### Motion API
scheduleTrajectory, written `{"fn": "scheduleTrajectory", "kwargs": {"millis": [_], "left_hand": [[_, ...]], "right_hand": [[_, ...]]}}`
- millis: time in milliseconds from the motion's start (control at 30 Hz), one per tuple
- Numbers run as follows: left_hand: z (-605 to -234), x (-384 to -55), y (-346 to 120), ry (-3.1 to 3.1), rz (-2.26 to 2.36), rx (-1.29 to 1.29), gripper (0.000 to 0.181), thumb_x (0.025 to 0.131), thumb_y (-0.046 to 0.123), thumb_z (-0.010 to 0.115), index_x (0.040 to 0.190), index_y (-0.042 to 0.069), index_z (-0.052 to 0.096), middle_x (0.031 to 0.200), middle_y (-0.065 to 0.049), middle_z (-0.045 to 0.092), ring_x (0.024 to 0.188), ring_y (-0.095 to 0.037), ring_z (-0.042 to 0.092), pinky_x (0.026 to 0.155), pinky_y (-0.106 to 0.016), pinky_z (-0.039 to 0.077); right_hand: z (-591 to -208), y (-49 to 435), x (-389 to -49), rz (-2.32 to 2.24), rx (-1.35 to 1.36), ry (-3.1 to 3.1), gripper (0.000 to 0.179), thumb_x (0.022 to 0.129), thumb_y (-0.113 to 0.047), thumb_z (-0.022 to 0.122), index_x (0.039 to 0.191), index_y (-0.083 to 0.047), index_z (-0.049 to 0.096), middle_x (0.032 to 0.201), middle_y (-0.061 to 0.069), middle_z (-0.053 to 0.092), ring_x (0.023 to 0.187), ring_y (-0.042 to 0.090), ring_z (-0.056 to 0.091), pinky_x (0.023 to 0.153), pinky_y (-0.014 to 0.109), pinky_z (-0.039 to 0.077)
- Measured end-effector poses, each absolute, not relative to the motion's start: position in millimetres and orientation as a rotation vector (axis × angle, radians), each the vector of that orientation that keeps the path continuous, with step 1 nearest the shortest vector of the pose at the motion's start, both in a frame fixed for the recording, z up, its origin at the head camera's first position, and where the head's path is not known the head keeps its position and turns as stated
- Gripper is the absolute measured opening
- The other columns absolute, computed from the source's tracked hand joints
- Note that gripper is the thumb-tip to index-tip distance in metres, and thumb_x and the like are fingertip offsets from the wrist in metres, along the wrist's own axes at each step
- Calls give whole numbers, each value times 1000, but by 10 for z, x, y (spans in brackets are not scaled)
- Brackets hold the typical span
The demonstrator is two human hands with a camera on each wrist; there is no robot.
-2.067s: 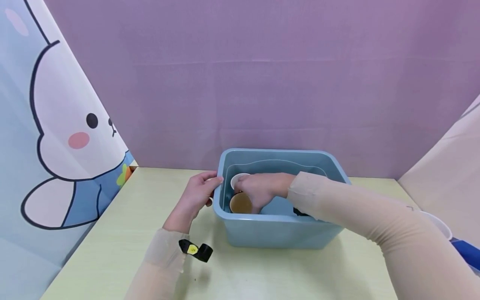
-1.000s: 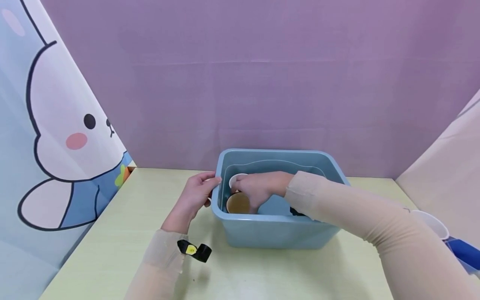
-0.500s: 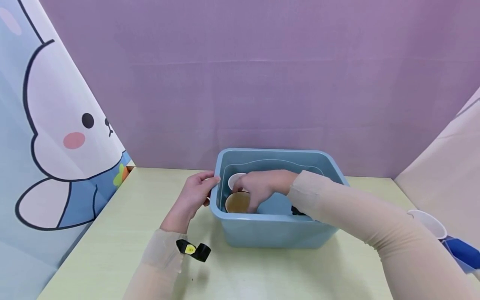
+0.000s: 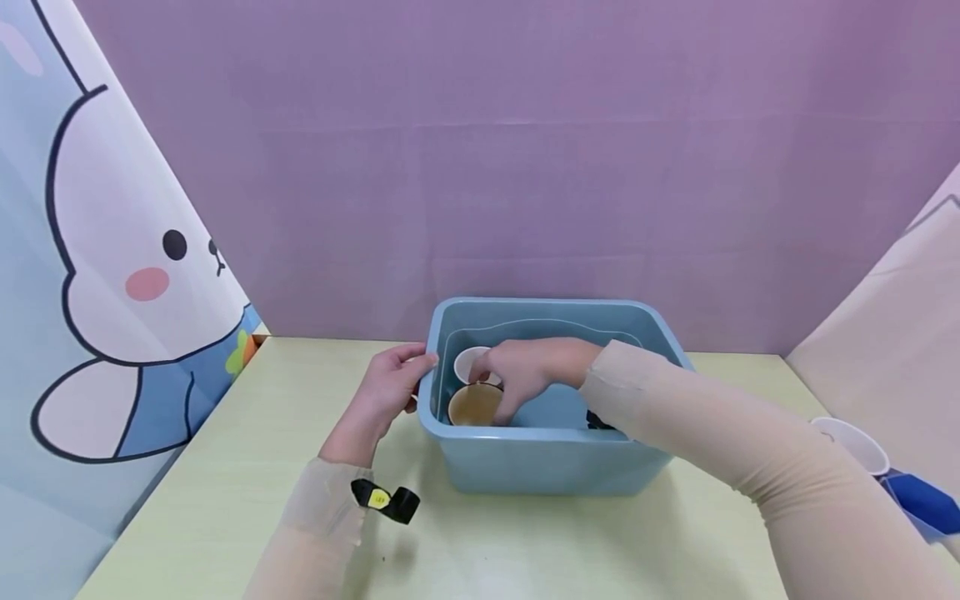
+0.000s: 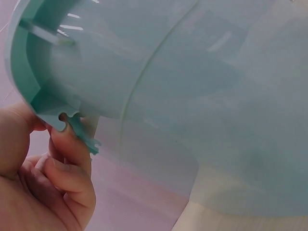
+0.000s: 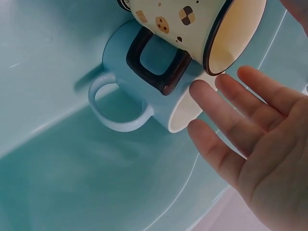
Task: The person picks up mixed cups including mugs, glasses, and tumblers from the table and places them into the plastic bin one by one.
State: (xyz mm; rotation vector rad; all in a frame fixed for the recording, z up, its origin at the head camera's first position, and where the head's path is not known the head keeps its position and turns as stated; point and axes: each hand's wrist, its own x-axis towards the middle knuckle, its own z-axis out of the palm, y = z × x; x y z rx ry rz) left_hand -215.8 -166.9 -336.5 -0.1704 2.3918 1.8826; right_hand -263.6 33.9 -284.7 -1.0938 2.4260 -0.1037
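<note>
A light blue plastic bin (image 4: 555, 467) stands on the table. My left hand (image 4: 384, 387) pinches its left rim between thumb and fingers; in the left wrist view the fingers curl under the rim's edge. Inside the bin, at its left end, are two mugs. One is cream with a dark rim, brown handle and small printed motifs, the cream mug (image 6: 175, 29); beside it is a light blue mug (image 6: 168, 106) with a white inside. My right hand (image 4: 521, 371) reaches in over them. In the right wrist view its fingers are extended, tips right by the mugs' openings.
At the right edge of the table, partly behind the right sleeve, are a white round-rimmed vessel (image 4: 858, 446) and a blue object (image 4: 922, 500). A purple cloth (image 4: 525, 167) hangs close behind the bin. A cartoon-printed cloth (image 4: 112, 250) hangs at the left.
My right hand has drawn back slightly to the right from the mugs, showing more of the white inside of the blue one. My left hand stays on the rim. The view has shifted slightly.
</note>
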Motion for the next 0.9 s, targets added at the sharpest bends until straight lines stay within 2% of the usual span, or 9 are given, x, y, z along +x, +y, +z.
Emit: {"fn": "scheduleTrajectory", "kwargs": {"millis": [400,667,900], "left_hand": [[-3360,-2149,-1675,2378,1886,-177,36,96,32,52,127,14,58,83,-6,65,66,-19,54,57,-27,45],[-3357,-2144,-1690,2380,1888,-168,37,96,31,51,127,13,57,82,-6,65,65,-18,54,56,-25,44],[-3340,-2131,-1696,2370,1903,-164,37,95,29,52,127,11,57,79,-5,65,62,-17,54,55,-26,43]], "right_hand": [[-2769,389,-2607,-113,-1038,2437,72,73,-45,76,135,-17,51,133,-2,55,120,19,52,97,38,46],[-2727,427,-2606,-90,-1028,2472,76,73,-53,73,137,-22,47,134,-2,53,114,13,53,95,37,48],[-2664,464,-2586,-120,-1039,2474,78,76,-52,71,141,-21,42,137,3,51,117,17,52,96,40,47]]}}
